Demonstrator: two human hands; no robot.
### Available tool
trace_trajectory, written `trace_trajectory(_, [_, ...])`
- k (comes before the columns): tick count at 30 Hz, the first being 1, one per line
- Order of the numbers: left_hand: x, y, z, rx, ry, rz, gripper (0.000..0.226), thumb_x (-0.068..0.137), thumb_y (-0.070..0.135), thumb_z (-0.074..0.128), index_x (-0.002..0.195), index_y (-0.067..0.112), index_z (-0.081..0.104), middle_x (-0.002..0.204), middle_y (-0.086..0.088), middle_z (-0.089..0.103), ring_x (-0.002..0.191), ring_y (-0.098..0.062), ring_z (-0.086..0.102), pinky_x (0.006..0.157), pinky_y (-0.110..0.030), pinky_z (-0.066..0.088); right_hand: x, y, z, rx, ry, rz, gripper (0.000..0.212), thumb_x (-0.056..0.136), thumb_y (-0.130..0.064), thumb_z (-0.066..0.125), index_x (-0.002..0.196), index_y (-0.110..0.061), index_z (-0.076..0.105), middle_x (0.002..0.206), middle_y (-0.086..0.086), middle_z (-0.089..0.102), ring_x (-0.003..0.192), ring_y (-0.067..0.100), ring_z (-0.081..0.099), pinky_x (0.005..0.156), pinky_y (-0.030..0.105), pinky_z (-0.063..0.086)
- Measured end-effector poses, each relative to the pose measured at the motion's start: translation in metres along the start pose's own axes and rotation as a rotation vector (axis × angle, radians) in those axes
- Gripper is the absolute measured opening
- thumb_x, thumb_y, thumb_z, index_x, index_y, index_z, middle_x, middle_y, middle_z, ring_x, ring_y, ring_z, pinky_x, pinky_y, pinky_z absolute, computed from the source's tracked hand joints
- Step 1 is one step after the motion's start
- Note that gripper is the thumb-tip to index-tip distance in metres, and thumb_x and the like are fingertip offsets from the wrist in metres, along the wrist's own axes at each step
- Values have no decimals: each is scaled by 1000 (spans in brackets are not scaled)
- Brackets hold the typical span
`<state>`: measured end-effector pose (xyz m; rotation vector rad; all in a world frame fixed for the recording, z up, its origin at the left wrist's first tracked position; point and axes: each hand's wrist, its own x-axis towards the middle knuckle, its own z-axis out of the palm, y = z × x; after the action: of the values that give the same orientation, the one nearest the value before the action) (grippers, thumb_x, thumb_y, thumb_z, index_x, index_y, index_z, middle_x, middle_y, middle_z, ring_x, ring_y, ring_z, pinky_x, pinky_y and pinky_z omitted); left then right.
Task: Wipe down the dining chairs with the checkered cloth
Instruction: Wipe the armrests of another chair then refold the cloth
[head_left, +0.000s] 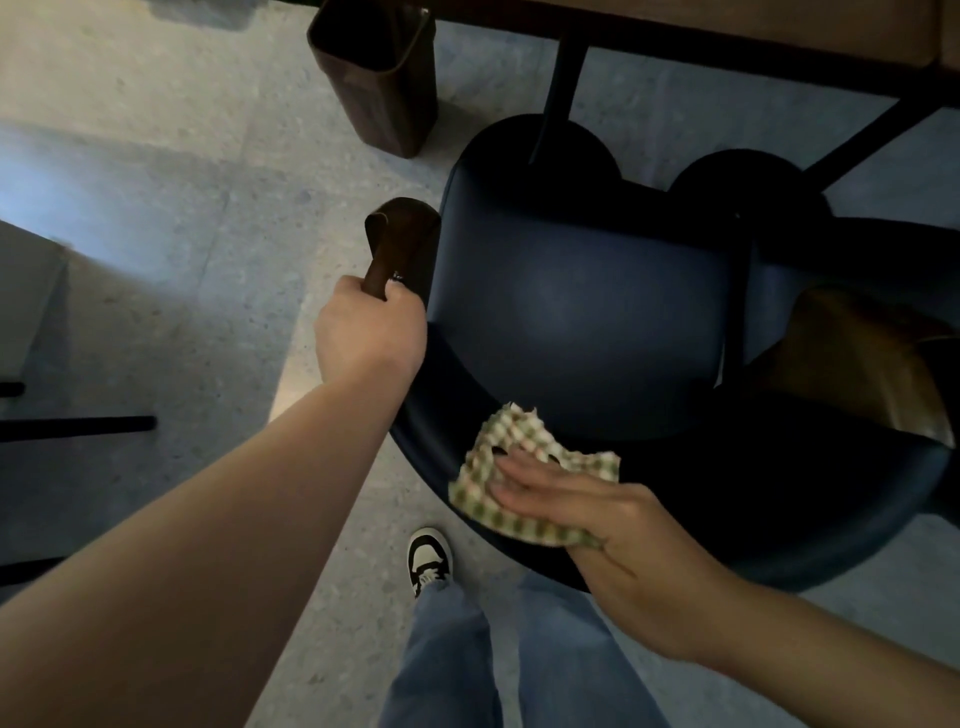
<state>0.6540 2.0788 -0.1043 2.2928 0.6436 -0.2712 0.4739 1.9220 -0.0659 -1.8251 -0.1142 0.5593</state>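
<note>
so you're looking straight down at the dining chair (582, 306), dark blue padded seat filling the middle and right of the frame; your left hand (366, 332) is at centre left, fingers curled tight around the brown wooden armrest (397, 244); your right hand (582, 509) sits lower right of centre, fingers straight and slightly apart, pressing the checkered cloth (498, 483) flat on the curved blue backrest at the near edge of the chair; the cloth is green and white, bunched up a bit above your fingers; brown bin (384, 88) stands on the pale floor at the top; table edge (727, 41) runs along the upper right; one black and white sneaker (428, 558) shows at the bottom centre above your jeans (452, 660)
</note>
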Motion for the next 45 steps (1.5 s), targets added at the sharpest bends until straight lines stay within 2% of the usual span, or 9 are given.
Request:
trace_trajectory(8, [1,0,1,38,11,-1,16,94,36,48,96,21,54,75,9,48,63,-5,43,56,-24,33,88,43,-41,384,578,480,28,85,5,54,91,-12,76,85,6,75,80,14,71,69,25,53])
trace_trajectory(11, [1,0,0,48,13,1,15,93,36,48,96,21,53,74,9,48,62,-5,43,50,-20,28,126,89,-37,-116,294,580,25,90,-5,55,107,-10,73,113,9,70,110,19,62,96,28,47])
trace_trajectory(14, [1,0,-1,38,10,-1,15,92,35,48,95,21,54,76,8,50,63,-6,46,50,-22,30,133,106,-17,-266,38,645,19,94,-11,51,89,-9,69,110,14,68,107,26,62,86,26,46])
trace_trajectory(22, [2,1,-2,51,47,-8,36,92,33,51,121,12,57,118,-7,59,92,-23,60,73,-31,43,77,57,-25,-232,134,457,46,85,5,41,112,-17,71,122,5,66,118,17,57,98,9,36])
trace_trajectory(29, [-28,-1,-7,107,46,419,56,87,14,55,141,13,40,163,-10,11,146,-29,24,117,-44,29,-10,-3,-8,-146,143,157,57,79,1,37,124,-21,63,129,-14,57,120,-3,51,102,4,29])
trace_trajectory(32, [-45,-8,-12,302,-215,854,55,89,19,59,141,14,44,159,-8,28,142,-28,35,113,-42,33,-18,-9,-20,117,113,201,60,78,16,40,110,-25,70,115,-22,62,107,-15,55,91,2,37])
trace_trajectory(36, [-55,-14,-16,579,-581,1125,44,95,37,43,137,28,50,134,5,61,114,-19,62,91,-39,52,11,9,-62,388,276,478,44,69,11,45,77,-19,76,90,9,74,96,26,68,82,30,52])
trace_trajectory(40, [-53,-9,-13,658,-511,1104,38,93,42,41,127,37,59,97,13,70,86,-14,66,72,-30,49,61,49,-84,-62,281,551,19,79,-27,66,89,-15,77,71,-7,71,58,1,60,50,12,44])
trace_trajectory(45, [-50,-8,-11,756,-535,1071,35,92,45,40,117,42,64,66,20,48,76,-11,61,66,-27,43,103,100,-40,-453,-109,633,28,96,-16,48,116,-6,66,120,13,64,111,27,60,86,26,45])
